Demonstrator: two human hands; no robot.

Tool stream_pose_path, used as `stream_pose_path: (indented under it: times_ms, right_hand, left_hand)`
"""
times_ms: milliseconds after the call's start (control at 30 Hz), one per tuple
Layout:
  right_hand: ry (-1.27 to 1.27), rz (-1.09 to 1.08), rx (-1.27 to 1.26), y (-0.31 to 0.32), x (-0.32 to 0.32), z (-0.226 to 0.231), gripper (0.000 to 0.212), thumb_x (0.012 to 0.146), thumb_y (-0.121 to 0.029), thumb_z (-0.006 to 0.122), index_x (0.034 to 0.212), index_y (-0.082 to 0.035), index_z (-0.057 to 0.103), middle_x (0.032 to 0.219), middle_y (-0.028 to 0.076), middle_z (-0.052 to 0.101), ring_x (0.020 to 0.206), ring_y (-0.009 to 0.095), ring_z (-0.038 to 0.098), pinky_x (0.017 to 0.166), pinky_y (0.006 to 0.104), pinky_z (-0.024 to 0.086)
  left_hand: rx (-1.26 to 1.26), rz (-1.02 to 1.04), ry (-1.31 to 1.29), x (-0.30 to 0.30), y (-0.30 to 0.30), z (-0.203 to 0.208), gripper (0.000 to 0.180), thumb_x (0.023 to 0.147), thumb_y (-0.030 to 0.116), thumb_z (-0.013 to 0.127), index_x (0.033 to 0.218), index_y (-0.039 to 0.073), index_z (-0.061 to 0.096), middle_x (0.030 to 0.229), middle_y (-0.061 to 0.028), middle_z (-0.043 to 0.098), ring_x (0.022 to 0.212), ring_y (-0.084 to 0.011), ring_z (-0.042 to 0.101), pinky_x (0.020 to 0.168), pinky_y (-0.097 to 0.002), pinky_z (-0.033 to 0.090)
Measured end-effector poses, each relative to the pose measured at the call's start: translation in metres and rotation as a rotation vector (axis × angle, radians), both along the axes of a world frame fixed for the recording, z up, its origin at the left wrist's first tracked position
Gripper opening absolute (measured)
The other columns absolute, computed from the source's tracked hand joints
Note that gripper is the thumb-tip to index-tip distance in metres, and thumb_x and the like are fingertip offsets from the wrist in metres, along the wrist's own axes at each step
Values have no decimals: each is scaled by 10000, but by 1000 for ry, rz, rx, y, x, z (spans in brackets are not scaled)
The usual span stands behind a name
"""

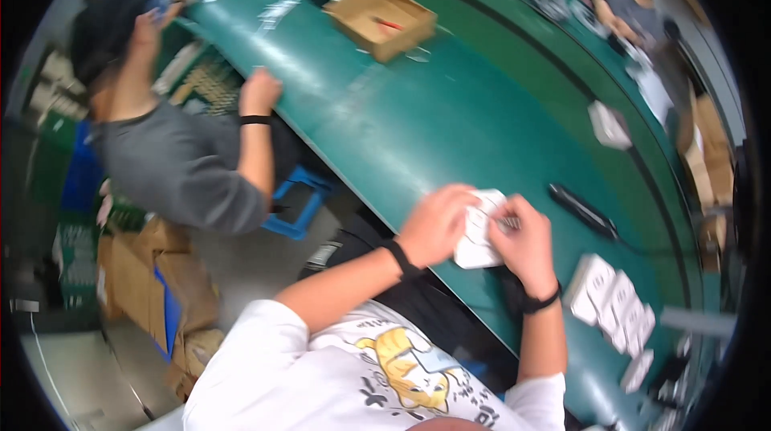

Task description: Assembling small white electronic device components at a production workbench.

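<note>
A white, flat, rounded box-like piece (pixel 479 253) is held just over the near edge of the green table. My left hand (pixel 438 226) grips its left side, fingers curled over the top edge. Above its right side, my right hand (pixel 528 246) is closed in a pinch, with something small and greyish at the fingertips, too blurred to name. To the right of that hand lies a black, pen-shaped tool with a cord (pixel 582 210). Several similar white pieces (pixel 614 302) sit in a row nearer to me on the right.
The green table (pixel 418 118) runs from far left to near right. On it stand an open cardboard tray (pixel 361 25) holding a red item and, farther right, a white object (pixel 610 126). A co-worker in grey (pixel 185 162) sits left, near a blue stool (pixel 297 202) and cardboard boxes (pixel 152 286).
</note>
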State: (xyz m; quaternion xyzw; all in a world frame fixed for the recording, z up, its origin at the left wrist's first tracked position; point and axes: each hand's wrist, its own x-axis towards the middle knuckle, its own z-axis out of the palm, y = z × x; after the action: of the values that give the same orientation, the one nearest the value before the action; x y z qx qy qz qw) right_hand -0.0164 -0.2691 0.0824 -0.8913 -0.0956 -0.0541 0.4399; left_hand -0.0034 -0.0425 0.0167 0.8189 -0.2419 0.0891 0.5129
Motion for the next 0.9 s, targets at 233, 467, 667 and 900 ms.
stream_pose_path:
  times_ms: [233,467,667,900]
  right_hand:
    - [95,24,86,-1,10,3,139,964,-61,870,1046,-28,762,942,50,779,812,142,691,726,303,574]
    - [143,16,83,-4,3,7,150,946,-47,877,1031,-34,755,925,32,749,770,134,609,700,311,531]
    - [35,71,132,-10,1,-1,169,935,-49,888,1040,-37,757,919,26,754,766,137,626,706,316,538]
    - [66,61,122,-8,3,-6,167,938,-56,886,1057,-47,768,938,36,758,806,164,686,738,325,561]
  left_hand:
    - [26,15,-30,7,7,1,295,1075,39,684,1355,43,775,1467,-226,774,1273,-481,750,1111,-558,588]
    - [31,23,-34,2,-4,2,277,1091,38,674,1348,42,778,1477,-208,783,1218,-438,769,1057,-515,594]
    - [34,38,-55,-1,-4,0,275,1089,29,676,1346,41,774,1488,-204,784,1206,-424,771,1055,-509,594]
    - [23,34,-60,3,-2,0,279,1089,24,674,1351,44,765,1484,-201,790,1199,-421,774,1053,-504,590]
